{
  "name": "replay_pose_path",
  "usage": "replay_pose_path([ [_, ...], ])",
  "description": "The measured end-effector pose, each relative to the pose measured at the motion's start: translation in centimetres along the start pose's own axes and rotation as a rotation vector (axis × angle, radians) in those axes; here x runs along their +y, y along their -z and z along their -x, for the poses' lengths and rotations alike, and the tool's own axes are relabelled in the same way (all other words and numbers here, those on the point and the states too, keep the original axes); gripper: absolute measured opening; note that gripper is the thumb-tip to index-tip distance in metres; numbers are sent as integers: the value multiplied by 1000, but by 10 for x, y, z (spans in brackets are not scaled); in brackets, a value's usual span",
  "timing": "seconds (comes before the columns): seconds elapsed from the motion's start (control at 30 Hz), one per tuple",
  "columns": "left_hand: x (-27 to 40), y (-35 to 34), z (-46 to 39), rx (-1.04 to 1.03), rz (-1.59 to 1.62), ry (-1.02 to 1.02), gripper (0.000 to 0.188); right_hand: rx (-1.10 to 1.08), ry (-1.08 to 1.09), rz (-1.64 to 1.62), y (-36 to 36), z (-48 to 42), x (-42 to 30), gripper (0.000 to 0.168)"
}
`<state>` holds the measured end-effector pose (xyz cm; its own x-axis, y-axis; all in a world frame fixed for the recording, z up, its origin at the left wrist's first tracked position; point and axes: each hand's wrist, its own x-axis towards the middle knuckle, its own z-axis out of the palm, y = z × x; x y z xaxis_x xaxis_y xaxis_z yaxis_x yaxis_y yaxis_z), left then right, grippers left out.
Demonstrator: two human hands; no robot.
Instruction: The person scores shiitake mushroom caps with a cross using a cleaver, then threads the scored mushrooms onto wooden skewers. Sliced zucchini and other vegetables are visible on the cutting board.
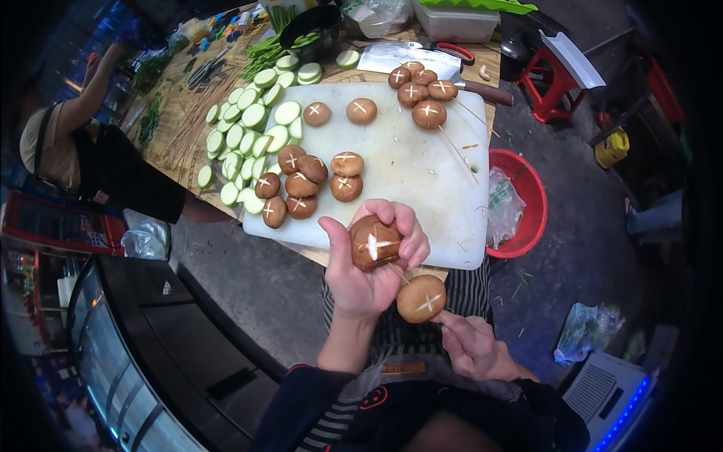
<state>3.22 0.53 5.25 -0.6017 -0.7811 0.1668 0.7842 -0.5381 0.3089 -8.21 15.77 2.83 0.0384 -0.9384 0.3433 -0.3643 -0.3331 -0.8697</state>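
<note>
My left hand [373, 254] is closed around a brown shiitake mushroom cap [374, 244] with a white cross cut in its top. A thin wooden skewer [400, 273] runs from that cap to a second cross-cut mushroom [421, 299]. Just below the second one, my right hand [474, 344] pinches the skewer. Both hands are above the near edge of a white cutting board [418, 209]. On the board, loose cross-cut mushrooms [301, 184] lie in a cluster at the left, with a stacked pair [346, 176] beside them. Skewered mushrooms [421, 96] rest at the far right.
Sliced zucchini [248, 130] is heaped left of the board. A cleaver [412, 59] and red-handled scissors [454, 52] lie behind it. Bare skewers [192, 118] spread over the wooden table. A red bucket [528, 226] stands right of the board. Another person [73, 135] is at the left.
</note>
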Motion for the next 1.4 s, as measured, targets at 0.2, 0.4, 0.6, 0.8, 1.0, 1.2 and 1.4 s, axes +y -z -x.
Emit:
replay_pose_path([
  [0.2, -18, -10, 12, 95, -151, -19, 63, -1, 52, 233, 2, -9, -9, 37],
  [0.4, -15, -4, 14, 46, -166, -38, 81, 27, 87, 194, -1, -17, 2, 40],
  [0.6, -24, 17, 13, 23, -214, 149, 68, 25, 33, 198, -6, -22, 11, 36],
  [0.8, -37, 25, 19, 90, -210, 188, 62, 36, -56, 113, -1, -13, 10, 30],
  [1.0, -39, 13, 19, 84, -206, 168, 79, 69, -10, 170, -1, -21, 7, 26],
  [1.2, -5, 32, 3, 5, -22, 88, 55, -4, -133, 147, 0, -19, 3, 19],
  [1.4, -25, 29, 16, 71, -193, 51, 47, -19, -178, 234, 1, -22, -3, 17],
])
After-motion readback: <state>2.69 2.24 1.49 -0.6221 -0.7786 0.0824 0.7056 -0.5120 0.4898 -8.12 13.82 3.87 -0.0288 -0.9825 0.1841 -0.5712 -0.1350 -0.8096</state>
